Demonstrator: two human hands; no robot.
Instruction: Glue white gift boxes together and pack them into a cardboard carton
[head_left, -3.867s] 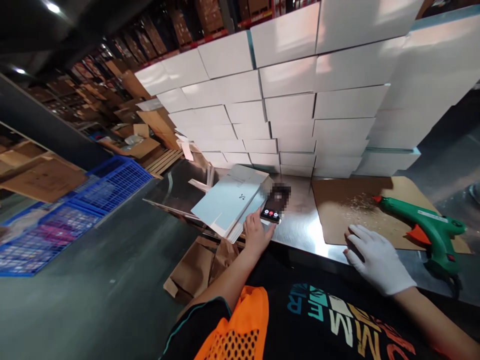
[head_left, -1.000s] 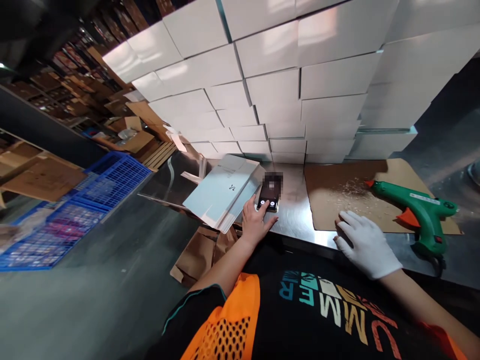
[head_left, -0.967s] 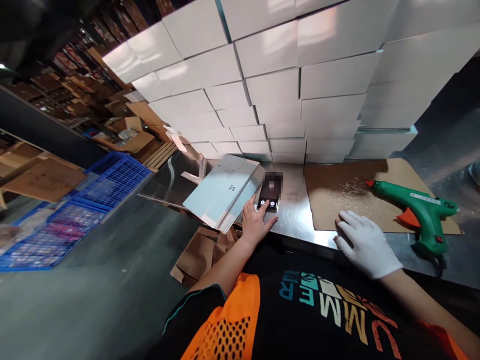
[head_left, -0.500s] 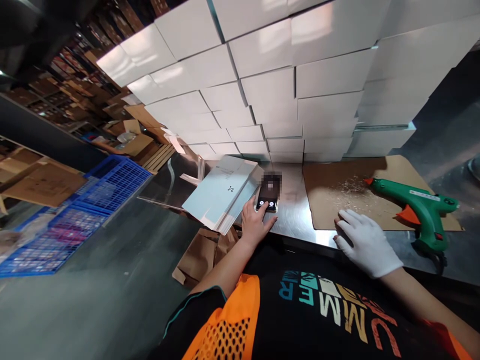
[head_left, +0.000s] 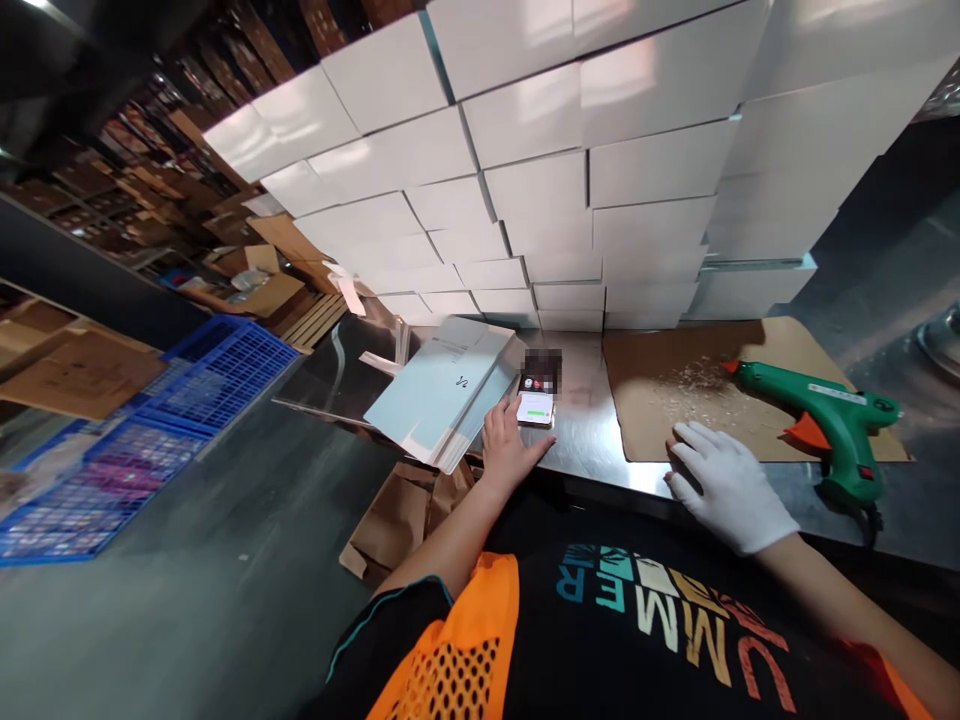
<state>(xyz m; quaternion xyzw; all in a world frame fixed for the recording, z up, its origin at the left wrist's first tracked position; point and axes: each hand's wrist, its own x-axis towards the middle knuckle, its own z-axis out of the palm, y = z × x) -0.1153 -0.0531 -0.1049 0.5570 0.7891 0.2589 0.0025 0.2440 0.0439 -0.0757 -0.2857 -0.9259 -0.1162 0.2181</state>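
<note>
My bare left hand point(head_left: 508, 448) rests on the steel table point(head_left: 589, 430) with its fingers touching the lower end of a phone point(head_left: 537, 397), whose screen is lit. Just left of the phone lies a stack of flat pale blue boxes point(head_left: 442, 395). My right hand point(head_left: 727, 484), in a white glove, lies flat and spread on the near edge of a brown cardboard sheet point(head_left: 675, 385). A green glue gun point(head_left: 817, 415) lies on that sheet to the right of the gloved hand.
A tall wall of white boxes point(head_left: 585, 170) fills the back of the table. Blue plastic crates point(head_left: 150, 420) stand on the floor at left, with brown cartons behind them. Brown paper bags point(head_left: 397, 515) lie under the table's edge.
The phone's screen has turned from dark to a bright display with a green bar. Both hands have stayed in place; the view has shifted slightly.
</note>
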